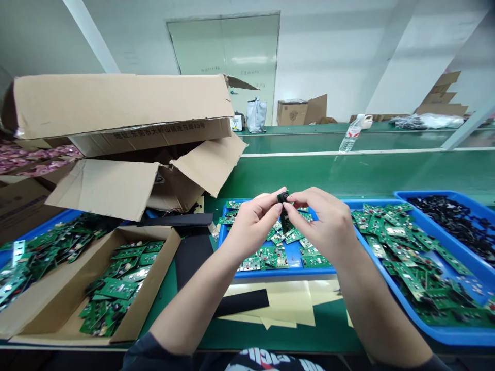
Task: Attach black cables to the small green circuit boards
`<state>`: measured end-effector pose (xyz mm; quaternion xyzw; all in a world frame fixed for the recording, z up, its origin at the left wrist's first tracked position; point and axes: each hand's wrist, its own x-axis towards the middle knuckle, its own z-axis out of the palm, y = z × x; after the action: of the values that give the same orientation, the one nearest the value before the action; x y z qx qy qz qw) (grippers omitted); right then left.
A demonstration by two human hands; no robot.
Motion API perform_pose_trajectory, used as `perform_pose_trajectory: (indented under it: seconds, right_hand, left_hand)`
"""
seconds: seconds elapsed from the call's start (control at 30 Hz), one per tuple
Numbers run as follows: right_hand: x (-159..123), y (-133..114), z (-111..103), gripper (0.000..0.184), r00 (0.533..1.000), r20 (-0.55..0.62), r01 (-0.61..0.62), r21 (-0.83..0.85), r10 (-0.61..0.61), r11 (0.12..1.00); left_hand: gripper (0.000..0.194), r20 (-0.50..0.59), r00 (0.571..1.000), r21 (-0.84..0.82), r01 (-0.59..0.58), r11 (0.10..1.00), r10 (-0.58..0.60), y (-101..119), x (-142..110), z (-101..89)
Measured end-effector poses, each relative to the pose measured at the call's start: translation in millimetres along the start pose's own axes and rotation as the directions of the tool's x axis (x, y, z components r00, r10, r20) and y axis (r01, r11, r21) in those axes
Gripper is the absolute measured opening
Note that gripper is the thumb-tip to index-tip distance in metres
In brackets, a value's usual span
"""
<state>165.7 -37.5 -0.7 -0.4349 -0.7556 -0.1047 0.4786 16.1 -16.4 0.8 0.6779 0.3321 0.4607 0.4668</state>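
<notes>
Both hands are raised in front of me over the middle blue tray (266, 274), with the fingertips meeting. My left hand (251, 221) pinches a small circuit board (281, 196) between thumb and fingers. A small black part (285, 221) lies against the board, its lower end showing below the fingertips. My right hand (320, 219) is closed on this black part from the other side. Fingers hide much of both pieces, so I cannot tell how they are joined. Loose green boards (270, 257) lie in the tray underneath.
Right of the hands are a blue tray (444, 335) of boards and another with black parts (456, 216). A cardboard box (145, 283) of boards stands left, below stacked cartons (124, 105). A plastic bottle (350, 135) stands at the back. Black strips (243, 303) lie in front.
</notes>
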Motion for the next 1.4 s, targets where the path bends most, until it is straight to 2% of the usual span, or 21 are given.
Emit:
perform_pose_trajectory:
  seconds: [0.2, 0.3, 0.5, 0.63, 0.73, 0.83, 0.93, 1.1, 1.23, 1.33, 1.4]
  right_hand:
    - [-2.4, -7.5, 6.7, 0.014, 0.998, -0.053, -0.036, -0.100, 0.030, 0.994]
    - [-2.9, -8.8, 7.6, 0.018, 0.996, -0.074, -0.048, -0.105, 0.040, 0.993]
    - [-3.8, -11.3, 10.2, 0.021, 0.997, -0.071, -0.017, -0.126, 0.008, 0.992]
    - [-4.2, -12.1, 15.6, 0.021, 0.997, -0.075, 0.022, -0.192, -0.037, 0.981]
    - [-3.7, -10.1, 17.0, 0.019, 0.995, -0.082, 0.040, -0.196, -0.057, 0.980]
    - [-2.9, -7.3, 15.0, 0.018, 0.995, -0.060, 0.068, -0.130, -0.076, 0.989]
    - [-2.5, -6.8, 11.9, 0.018, 0.995, -0.056, 0.085, -0.059, -0.089, 0.995]
    - [-3.7, -8.2, 10.2, 0.018, 0.994, -0.071, 0.082, -0.030, -0.084, 0.996]
    - [-3.6, 1.0, 10.3, 0.015, 0.991, -0.134, -0.003, 0.011, 0.005, 1.000]
    - [-2.3, 8.5, 6.6, 0.009, 0.976, -0.087, -0.176, 0.240, 0.202, 0.955]
    - [-1.7, 9.1, 1.8, 0.003, 0.947, 0.016, -0.297, 0.429, 0.321, 0.853]
  left_hand:
    - [0.041, -0.004, 0.992, 0.208, -0.125, 0.970, 0.129, 0.4, -4.7, 6.7]
    - [0.039, 0.012, 0.988, 0.212, -0.155, 0.965, 0.156, 0.0, -5.9, 8.0]
    - [0.032, -0.119, 0.986, 0.126, -0.099, 0.987, 0.114, -1.5, -3.2, 6.8]
    - [0.036, -0.145, 0.976, 0.211, -0.130, 0.969, 0.163, -2.8, -2.9, 7.1]
    - [0.032, -0.120, 0.969, 0.312, -0.172, 0.935, 0.218, -2.4, -3.5, 4.4]
    - [0.031, -0.051, 0.964, 0.365, -0.226, 0.903, 0.262, -0.6, -4.3, 0.2]
    - [0.029, -0.009, 0.959, 0.355, -0.262, 0.898, 0.283, 1.1, -5.0, -1.6]
    - [0.027, -0.024, 0.959, 0.313, -0.262, 0.913, 0.284, 2.3, -6.5, 0.6]
    - [0.028, -0.056, 0.961, 0.281, -0.244, 0.928, 0.270, 8.5, -10.3, -0.1]
    - [0.029, -0.087, 0.973, 0.173, -0.197, 0.965, 0.214, 15.9, -12.0, -2.4]
    - [0.028, -0.122, 0.979, 0.032, -0.159, 0.987, 0.161, 18.8, -11.0, -3.8]
